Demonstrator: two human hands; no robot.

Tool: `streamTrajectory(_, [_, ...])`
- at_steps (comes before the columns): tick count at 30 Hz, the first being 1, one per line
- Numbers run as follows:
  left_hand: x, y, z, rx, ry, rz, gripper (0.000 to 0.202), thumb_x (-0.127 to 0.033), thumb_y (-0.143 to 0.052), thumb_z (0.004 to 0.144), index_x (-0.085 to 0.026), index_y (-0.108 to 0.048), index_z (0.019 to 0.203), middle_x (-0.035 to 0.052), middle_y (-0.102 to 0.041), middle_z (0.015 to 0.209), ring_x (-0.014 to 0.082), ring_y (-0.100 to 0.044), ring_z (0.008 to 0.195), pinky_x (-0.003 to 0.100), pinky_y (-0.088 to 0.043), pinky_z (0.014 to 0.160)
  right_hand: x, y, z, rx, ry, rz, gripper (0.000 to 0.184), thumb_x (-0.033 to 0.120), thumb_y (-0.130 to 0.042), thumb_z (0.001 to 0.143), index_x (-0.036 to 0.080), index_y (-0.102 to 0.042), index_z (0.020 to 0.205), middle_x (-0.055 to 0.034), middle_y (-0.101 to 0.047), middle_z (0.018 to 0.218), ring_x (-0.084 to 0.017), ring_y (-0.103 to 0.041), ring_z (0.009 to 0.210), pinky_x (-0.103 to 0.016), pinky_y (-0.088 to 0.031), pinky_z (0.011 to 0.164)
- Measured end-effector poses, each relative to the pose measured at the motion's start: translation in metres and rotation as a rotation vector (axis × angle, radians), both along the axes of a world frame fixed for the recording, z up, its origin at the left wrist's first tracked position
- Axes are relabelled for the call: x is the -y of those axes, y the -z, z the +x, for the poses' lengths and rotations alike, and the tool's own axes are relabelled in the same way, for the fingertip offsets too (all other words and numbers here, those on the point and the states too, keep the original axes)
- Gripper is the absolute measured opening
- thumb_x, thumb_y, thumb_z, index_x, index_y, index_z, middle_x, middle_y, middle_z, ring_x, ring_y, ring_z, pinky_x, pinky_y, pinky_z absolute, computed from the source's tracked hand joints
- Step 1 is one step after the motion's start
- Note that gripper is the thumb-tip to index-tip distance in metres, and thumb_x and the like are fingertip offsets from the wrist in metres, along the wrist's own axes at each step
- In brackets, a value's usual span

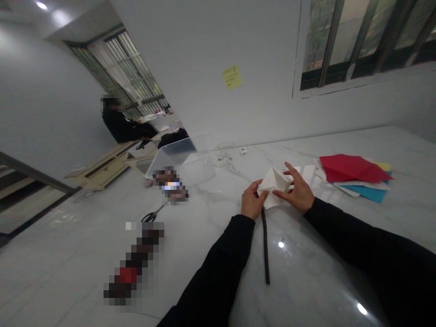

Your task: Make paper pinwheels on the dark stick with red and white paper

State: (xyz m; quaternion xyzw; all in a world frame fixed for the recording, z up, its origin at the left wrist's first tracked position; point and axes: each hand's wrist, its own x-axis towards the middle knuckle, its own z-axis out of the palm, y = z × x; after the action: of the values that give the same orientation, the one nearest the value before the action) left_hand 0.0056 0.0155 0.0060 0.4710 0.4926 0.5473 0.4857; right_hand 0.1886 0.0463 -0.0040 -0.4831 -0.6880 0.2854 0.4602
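A piece of folded white paper [273,180] with raised, pointed flaps is between my hands over the white marbled table. My left hand [252,200] pinches its left side, the thumb pressing near the lower edge. At the right side, my right hand [299,193] has its thumb against the paper and its forefinger raised; the other fingers are partly hidden. A thin dark brown strip [265,250] lies on the table, its upper end reaching under the paper by my left hand.
Coloured paper sheets [354,169], red on top, lie at the right. To the left are black scissors [151,215], blurred-out items and a clear plastic box [177,154]. A white cable [225,152] lies near the wall, below a yellow note [232,77]. Another person [124,122] sits far left.
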Motion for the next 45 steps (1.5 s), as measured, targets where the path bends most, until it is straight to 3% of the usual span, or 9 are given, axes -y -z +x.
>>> streamTrajectory(4, [0.004,-0.002,0.002,-0.134,-0.006,0.085,0.034,-0.030,-0.076,0.071,-0.024,-0.075,0.105,0.0039,-0.074,0.088,0.0228,-0.066,0.084,0.031,-0.052,0.076,0.001,0.001,-0.002,0.072,0.096,0.082,0.086,0.041,-0.070,0.076,0.018,-0.035,0.151,-0.0176,-0.052,0.133,-0.034,-0.054,0.116,-0.044,-0.058,0.081])
streamTrajectory(10, [0.003,0.000,-0.002,-0.308,-0.088,0.133,0.030,-0.041,-0.064,0.083,-0.023,-0.078,0.103,0.0023,-0.072,0.080,0.0178,-0.060,0.070,0.027,-0.047,0.067,-0.004,0.003,0.003,0.040,0.123,-0.006,0.065,0.026,-0.061,0.074,0.017,-0.051,0.137,-0.0163,-0.052,0.135,-0.024,-0.066,0.090,-0.039,-0.060,0.071])
streamTrajectory(15, [0.000,0.002,-0.003,-0.280,-0.110,0.159,0.034,-0.045,-0.060,0.087,-0.020,-0.078,0.100,0.0046,-0.074,0.089,0.0194,-0.063,0.080,0.027,-0.047,0.071,-0.004,0.003,0.004,0.087,0.065,-0.081,0.050,0.027,-0.063,0.075,0.022,-0.060,0.125,-0.0079,-0.068,0.117,-0.022,-0.069,0.084,-0.038,-0.059,0.078])
streamTrajectory(21, [-0.010,0.007,-0.009,-0.153,-0.239,0.088,0.038,-0.050,-0.065,0.080,-0.014,-0.075,0.086,0.0038,-0.069,0.075,0.0149,-0.057,0.065,0.025,-0.042,0.060,-0.013,0.006,0.009,-0.027,0.109,-0.160,0.025,0.032,-0.065,0.075,0.021,-0.070,0.097,-0.0042,-0.076,0.089,-0.023,-0.073,0.077,-0.038,-0.059,0.074])
streamTrajectory(27, [-0.018,0.015,-0.016,0.028,-0.286,0.029,0.034,-0.045,-0.073,0.073,-0.015,-0.066,0.087,0.0030,-0.067,0.074,0.0126,-0.057,0.063,0.023,-0.042,0.058,-0.021,0.007,0.009,-0.506,0.062,-0.419,0.042,0.042,-0.080,0.063,0.019,-0.065,0.095,-0.0069,-0.076,0.078,-0.022,-0.071,0.065,-0.031,-0.057,0.055])
streamTrajectory(31, [-0.016,0.012,-0.016,0.002,-0.297,0.071,0.027,-0.033,-0.073,0.072,-0.020,-0.054,0.087,-0.0019,-0.062,0.072,0.0094,-0.054,0.059,0.020,-0.040,0.056,-0.020,0.008,0.007,-0.625,0.118,-0.414,0.053,0.044,-0.084,0.057,0.022,-0.058,0.098,-0.0007,-0.071,0.064,-0.017,-0.064,0.051,-0.025,-0.048,0.045])
streamTrajectory(36, [-0.013,0.005,-0.014,-0.080,-0.165,0.126,0.017,-0.025,-0.069,0.072,-0.017,-0.054,0.072,0.0017,-0.067,0.089,0.0087,-0.057,0.066,0.019,-0.042,0.060,-0.025,0.006,0.015,-0.537,0.183,-0.264,0.043,0.044,-0.083,0.056,0.021,-0.061,0.086,-0.0008,-0.071,0.072,-0.017,-0.064,0.062,-0.025,-0.048,0.054])
streamTrajectory(39, [-0.013,0.007,-0.015,-0.094,-0.136,0.074,0.010,-0.025,-0.068,0.074,-0.016,-0.066,0.076,0.0021,-0.068,0.082,0.0093,-0.056,0.061,0.020,-0.040,0.055,-0.028,0.004,0.019,-0.429,0.112,-0.205,0.029,0.043,-0.078,0.062,0.019,-0.066,0.072,-0.0026,-0.070,0.075,-0.016,-0.063,0.068,-0.026,-0.049,0.061])
streamTrajectory(45, [-0.016,0.009,-0.019,-0.067,-0.230,0.076,0.033,-0.019,-0.073,0.070,-0.017,-0.076,0.103,0.0078,-0.073,0.100,0.0120,-0.062,0.071,0.023,-0.048,0.064,-0.028,-0.001,0.022,-0.272,-0.177,-0.310,0.045,0.041,-0.076,0.070,0.020,-0.075,0.110,-0.0013,-0.070,0.072,-0.015,-0.057,0.056,-0.027,-0.046,0.051])
